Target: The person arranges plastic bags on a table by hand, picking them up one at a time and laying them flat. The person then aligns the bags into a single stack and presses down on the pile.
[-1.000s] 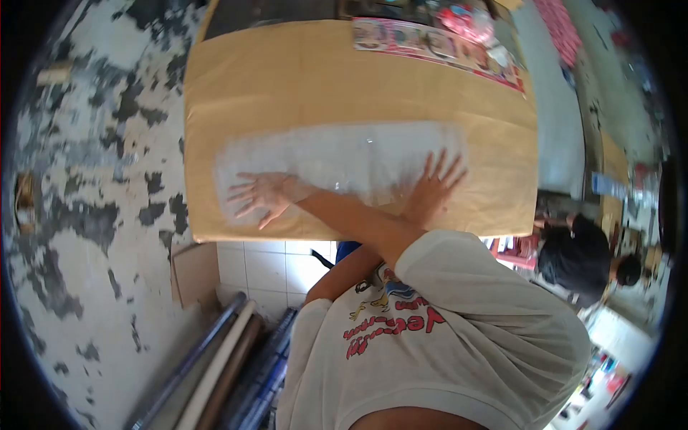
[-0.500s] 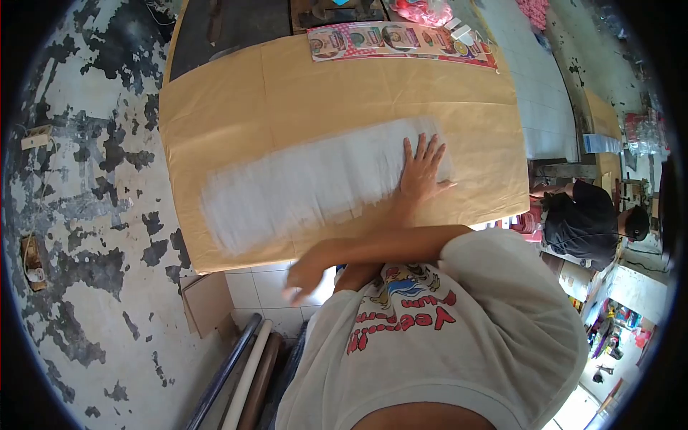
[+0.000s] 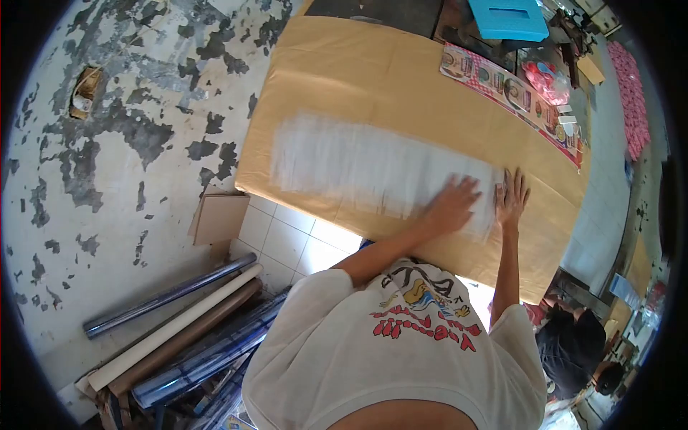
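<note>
A large brown paper sheet (image 3: 401, 79) covers the table, with a long whitish strip (image 3: 358, 161) lying or smeared across it. My left hand (image 3: 453, 203) is palm down over the right part of the strip. Its fingers point to the right, a little blurred. Just beyond the strip's right end, my right hand (image 3: 510, 199) lies flat on the brown paper with fingers spread. Neither hand shows anything held.
A printed red banner (image 3: 512, 97), a pink plastic bag (image 3: 547, 82) and a blue case (image 3: 509, 19) lie along the far side. Long rolls (image 3: 175, 326) lean at lower left by a peeling wall (image 3: 136, 143). A person in black (image 3: 570, 351) is at lower right.
My right hand has swung from the near left, where its arm crossed over my left, to the strip's right end. My left hand stays over the strip's right part. The view has turned.
</note>
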A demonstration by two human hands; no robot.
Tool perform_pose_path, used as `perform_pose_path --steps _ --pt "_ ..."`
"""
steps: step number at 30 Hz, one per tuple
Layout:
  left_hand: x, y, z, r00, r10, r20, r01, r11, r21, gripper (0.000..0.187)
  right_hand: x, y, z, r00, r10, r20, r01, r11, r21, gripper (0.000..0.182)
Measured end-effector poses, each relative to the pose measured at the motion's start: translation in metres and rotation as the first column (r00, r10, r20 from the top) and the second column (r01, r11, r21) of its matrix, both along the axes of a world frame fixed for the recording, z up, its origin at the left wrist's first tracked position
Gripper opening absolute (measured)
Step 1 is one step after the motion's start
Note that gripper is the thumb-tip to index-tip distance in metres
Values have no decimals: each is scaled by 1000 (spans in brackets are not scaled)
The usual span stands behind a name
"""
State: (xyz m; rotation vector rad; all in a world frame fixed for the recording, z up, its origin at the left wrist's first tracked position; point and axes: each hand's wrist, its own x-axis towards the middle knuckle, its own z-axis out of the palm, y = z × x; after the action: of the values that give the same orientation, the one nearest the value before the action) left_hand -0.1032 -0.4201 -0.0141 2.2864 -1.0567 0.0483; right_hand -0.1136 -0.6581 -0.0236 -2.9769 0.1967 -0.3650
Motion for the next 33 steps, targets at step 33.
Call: perform_pose_path --steps 33 --pt "0 283 5 -247 932 -264 -914 -315 -256 93 16 5 -4 993 -36 109 44 997 -69 45"
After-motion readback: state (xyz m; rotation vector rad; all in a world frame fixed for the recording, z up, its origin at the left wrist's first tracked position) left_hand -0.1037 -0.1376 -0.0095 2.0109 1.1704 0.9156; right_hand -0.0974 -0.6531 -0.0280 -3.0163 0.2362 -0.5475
